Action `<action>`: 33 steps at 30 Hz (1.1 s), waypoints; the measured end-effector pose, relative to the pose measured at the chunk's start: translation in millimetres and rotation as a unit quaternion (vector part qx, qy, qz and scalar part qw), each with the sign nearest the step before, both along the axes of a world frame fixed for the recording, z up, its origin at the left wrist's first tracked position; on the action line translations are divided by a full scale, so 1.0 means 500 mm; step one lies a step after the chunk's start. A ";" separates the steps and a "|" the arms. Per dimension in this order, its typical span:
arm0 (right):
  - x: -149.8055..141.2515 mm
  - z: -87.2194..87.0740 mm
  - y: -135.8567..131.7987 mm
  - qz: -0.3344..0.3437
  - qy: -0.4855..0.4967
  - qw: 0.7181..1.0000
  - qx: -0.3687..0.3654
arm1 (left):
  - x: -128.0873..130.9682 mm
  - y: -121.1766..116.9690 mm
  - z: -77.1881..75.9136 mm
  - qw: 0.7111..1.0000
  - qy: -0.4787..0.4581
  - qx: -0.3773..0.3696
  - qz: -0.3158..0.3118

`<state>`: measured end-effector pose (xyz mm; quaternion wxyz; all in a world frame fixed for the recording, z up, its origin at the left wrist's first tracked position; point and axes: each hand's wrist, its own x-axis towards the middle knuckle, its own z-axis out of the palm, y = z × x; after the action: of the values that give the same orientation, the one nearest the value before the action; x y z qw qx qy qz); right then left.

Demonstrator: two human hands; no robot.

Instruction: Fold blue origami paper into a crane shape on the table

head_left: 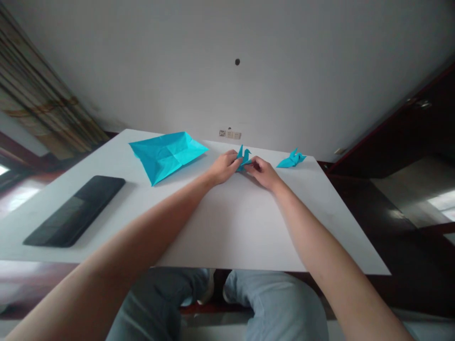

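Note:
Between my two hands, near the far side of the white table, is a small blue origami crane [245,155] with its pointed tail and bent head up. My left hand [225,166] grips its left side, fingers closed. On the other side my right hand [262,171] pinches the right part of the paper. My fingers hide much of the crane's lower body. A second blue paper crane [292,159] lies to the right, apart from my right hand. Left of my left hand rests a creased sheet of blue paper [167,154].
A dark phone [74,213] lies at the left on the white table [234,227]. Behind the table's far edge stands a wall with sockets [230,134]. A curtain [42,85] hangs at the left, and my legs are under the near edge.

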<state>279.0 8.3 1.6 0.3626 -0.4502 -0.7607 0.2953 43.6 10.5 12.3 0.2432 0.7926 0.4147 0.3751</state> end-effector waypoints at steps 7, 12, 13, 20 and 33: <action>0.005 -0.016 0.022 0.012 0.046 0.999 -0.020 | -0.003 -0.020 0.008 0.996 0.007 0.022 -0.081; 0.000 -0.017 0.032 0.027 0.107 0.993 -0.048 | 0.010 -0.002 -0.021 0.998 -0.048 0.018 -0.028; -0.002 -0.017 0.032 0.030 0.120 0.991 -0.055 | 0.013 0.004 -0.032 0.996 -0.082 0.009 -0.026; -0.003 -0.028 0.035 0.038 0.153 0.986 -0.061 | 0.030 0.050 -0.100 0.970 -0.235 0.023 -0.061; 0.012 -0.029 0.043 0.013 0.157 0.987 -0.030 | 0.032 0.015 -0.058 0.979 -0.175 -0.085 0.065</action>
<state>284.8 29.7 -13.1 0.4602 -0.3986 -0.6909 0.3899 59.7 18.2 -16.5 0.3542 0.6625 0.4464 0.4862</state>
